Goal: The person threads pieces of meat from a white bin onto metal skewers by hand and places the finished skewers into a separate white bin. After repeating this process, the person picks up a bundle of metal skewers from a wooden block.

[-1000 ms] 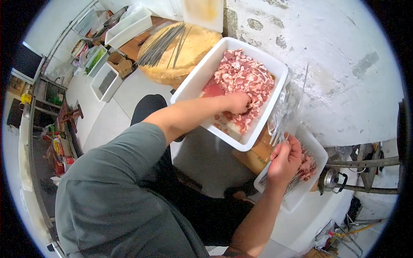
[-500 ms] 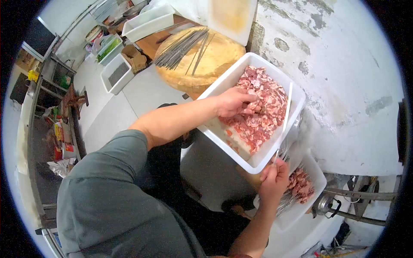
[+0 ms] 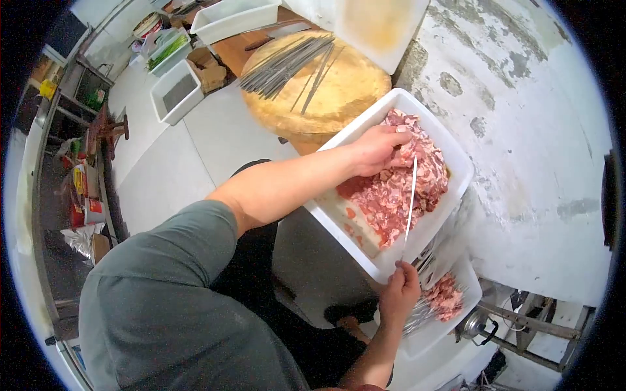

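Note:
My left hand is in a white tub, over a heap of chopped raw meat. Its fingers are closed on a piece of meat. Below the tub's near corner, my right hand grips the end of a long flat metal skewer. The skewer slants up across the tub, its tip close to my left fingers, and no meat shows on it. Beside my right hand, a second white tub holds loaded meat skewers.
A round wooden chopping block carries a bundle of bare skewers. A knife lies behind it. White bins stand on the floor at left. A stained wall borders the right side, with a metal kettle below.
My right hand has swung the skewer left, bringing its tip from the tub's far side to my left fingers. The view has shifted slightly. My left hand stays at the meat.

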`<state>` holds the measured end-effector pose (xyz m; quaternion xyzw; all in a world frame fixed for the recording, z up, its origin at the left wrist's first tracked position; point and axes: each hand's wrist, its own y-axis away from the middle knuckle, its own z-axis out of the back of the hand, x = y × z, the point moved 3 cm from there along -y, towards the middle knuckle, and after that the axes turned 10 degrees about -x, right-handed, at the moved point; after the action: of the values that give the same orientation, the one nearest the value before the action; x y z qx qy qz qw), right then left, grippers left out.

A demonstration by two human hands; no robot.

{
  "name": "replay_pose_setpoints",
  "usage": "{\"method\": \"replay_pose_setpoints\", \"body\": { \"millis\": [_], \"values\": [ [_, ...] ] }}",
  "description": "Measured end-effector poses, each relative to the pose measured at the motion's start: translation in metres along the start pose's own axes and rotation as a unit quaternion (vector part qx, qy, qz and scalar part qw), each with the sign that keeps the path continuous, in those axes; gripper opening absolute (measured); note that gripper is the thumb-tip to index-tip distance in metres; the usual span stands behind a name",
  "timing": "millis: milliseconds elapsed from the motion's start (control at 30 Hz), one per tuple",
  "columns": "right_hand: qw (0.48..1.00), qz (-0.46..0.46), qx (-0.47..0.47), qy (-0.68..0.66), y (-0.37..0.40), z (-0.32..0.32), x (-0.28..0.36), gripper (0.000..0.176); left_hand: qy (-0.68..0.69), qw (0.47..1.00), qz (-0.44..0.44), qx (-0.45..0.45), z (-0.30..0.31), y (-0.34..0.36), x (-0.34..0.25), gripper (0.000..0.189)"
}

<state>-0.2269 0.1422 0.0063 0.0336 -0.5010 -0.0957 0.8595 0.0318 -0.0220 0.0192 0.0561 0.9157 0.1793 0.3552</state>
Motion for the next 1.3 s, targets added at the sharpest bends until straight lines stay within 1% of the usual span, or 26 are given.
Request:
{"method": "replay_pose_setpoints", "body": {
  "millis": [67, 100, 200, 300, 400, 500, 600, 700, 800, 900, 1000, 1100, 1200, 1300],
  "values": [
    [0.999, -0.027, 0.014, -0.015, 0.000, 0.002, -0.005, 0.019, 0.013, 1.000, -0.009, 0.004, 0.007, -0.009, 0.001, 0.024],
    [0.999, -0.041, 0.020, -0.023, 0.001, 0.002, -0.004, 0.020, 0.008, 1.000, -0.010, -0.018, 0.003, -0.006, -0.001, 0.024],
    [0.999, -0.023, 0.037, -0.001, 0.004, 0.002, 0.007, 0.020, 0.014, 0.999, -0.013, -0.026, 0.000, -0.005, 0.001, 0.024],
    [0.999, 0.030, 0.023, 0.021, 0.002, -0.001, 0.003, 0.021, 0.016, 1.000, -0.004, 0.014, 0.002, -0.008, 0.006, 0.016],
    [0.999, 0.022, 0.018, 0.021, 0.000, -0.002, -0.003, 0.021, -0.032, 0.999, -0.011, -0.026, -0.003, -0.005, 0.009, 0.023],
    [0.998, 0.038, -0.019, 0.038, -0.002, -0.003, -0.007, 0.021, -0.039, 0.999, -0.015, -0.016, -0.001, -0.008, 0.012, 0.023],
    [1.000, -0.012, -0.003, 0.018, -0.001, -0.001, -0.004, 0.020, -0.044, 0.999, -0.012, -0.019, -0.001, -0.010, 0.014, 0.023],
    [1.000, -0.003, -0.013, -0.001, -0.001, -0.004, -0.008, 0.020, -0.055, 0.998, -0.016, -0.034, 0.000, -0.012, 0.014, 0.022],
    [1.000, 0.011, -0.012, 0.022, -0.001, -0.003, -0.012, 0.019, -0.029, 0.999, -0.025, -0.022, -0.002, -0.011, 0.010, 0.015],
    [0.999, -0.002, -0.011, 0.037, 0.000, -0.002, -0.009, 0.018, -0.020, 0.999, -0.024, -0.035, -0.004, -0.008, 0.007, 0.014],
    [0.999, 0.003, 0.002, 0.035, 0.002, -0.001, -0.005, 0.018, -0.023, 0.999, -0.018, -0.041, -0.002, -0.011, 0.010, 0.020],
    [1.000, 0.002, -0.003, 0.027, 0.002, -0.002, -0.003, 0.018, -0.021, 0.999, -0.020, -0.035, 0.000, -0.012, 0.011, 0.019],
    [0.999, 0.021, -0.010, 0.036, 0.001, -0.002, -0.009, 0.018, -0.012, 0.999, -0.022, -0.024, 0.000, -0.013, 0.009, 0.019],
    [1.000, -0.008, -0.012, 0.022, 0.003, -0.001, -0.009, 0.018, -0.011, 0.999, -0.028, -0.035, -0.002, -0.010, 0.006, 0.020]
  ]
}}
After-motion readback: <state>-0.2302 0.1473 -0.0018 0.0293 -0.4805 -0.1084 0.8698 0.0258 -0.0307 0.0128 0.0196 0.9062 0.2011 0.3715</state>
